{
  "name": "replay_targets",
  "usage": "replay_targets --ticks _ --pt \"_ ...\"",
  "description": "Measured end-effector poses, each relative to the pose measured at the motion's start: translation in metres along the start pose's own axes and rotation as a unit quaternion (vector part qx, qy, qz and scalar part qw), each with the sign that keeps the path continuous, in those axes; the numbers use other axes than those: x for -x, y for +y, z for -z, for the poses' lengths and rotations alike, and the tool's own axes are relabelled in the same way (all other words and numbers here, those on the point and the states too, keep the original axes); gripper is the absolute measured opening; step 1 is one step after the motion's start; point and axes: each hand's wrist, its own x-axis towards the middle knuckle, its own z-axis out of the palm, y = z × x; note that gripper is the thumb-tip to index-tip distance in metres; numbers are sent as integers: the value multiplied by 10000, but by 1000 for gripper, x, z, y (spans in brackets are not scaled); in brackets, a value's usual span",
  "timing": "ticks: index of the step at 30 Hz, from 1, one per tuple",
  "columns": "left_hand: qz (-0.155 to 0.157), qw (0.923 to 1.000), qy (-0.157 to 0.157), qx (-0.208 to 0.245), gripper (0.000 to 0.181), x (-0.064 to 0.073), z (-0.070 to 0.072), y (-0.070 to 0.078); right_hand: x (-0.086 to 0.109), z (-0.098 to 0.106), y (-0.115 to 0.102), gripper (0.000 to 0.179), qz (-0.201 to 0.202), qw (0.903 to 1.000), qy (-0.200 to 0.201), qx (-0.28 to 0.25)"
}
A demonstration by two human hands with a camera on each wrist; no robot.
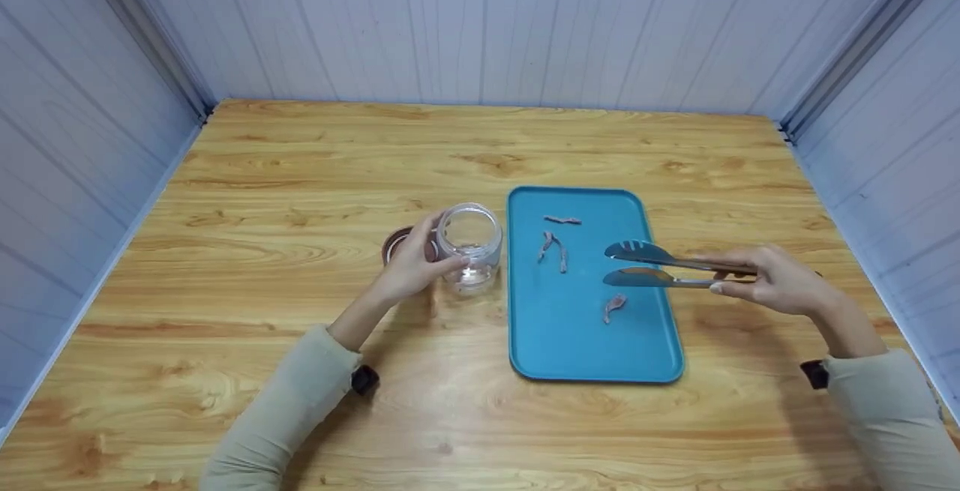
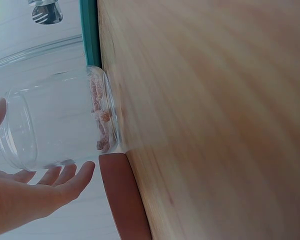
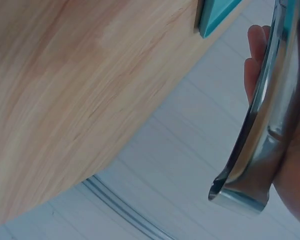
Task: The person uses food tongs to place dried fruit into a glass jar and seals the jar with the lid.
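Observation:
My left hand holds a clear jar standing on the table, thumb on the near side and fingers curved round the far side. In the left wrist view, several reddish-brown dried strips lie at the jar's bottom. A brown lid sits left of the jar, partly hidden by the hand. My right hand grips metal tongs, their two ends apart with nothing between them, over the right part of a blue tray. Several strips lie on the tray, among them a forked piece and a curled piece.
The wood-grain table extends around the jar and tray. Pale panelled walls enclose its back and both sides. The tray's left edge stands close to the jar's right side.

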Motion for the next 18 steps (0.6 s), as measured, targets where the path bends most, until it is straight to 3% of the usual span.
replay_targets --ticks 4,13,18 --pt "-17 10000 14 -3 70 0 0 0 7 -1 7 35 -205 9995 -224 -115" --pt "-42 10000 6 21 69 1 0 0 18 -1 13 33 -101 9984 -520 -222" --pt "-76 9997 -41 218 71 -4 0 -14 22 -3 15 34 -320 9971 -583 -378"
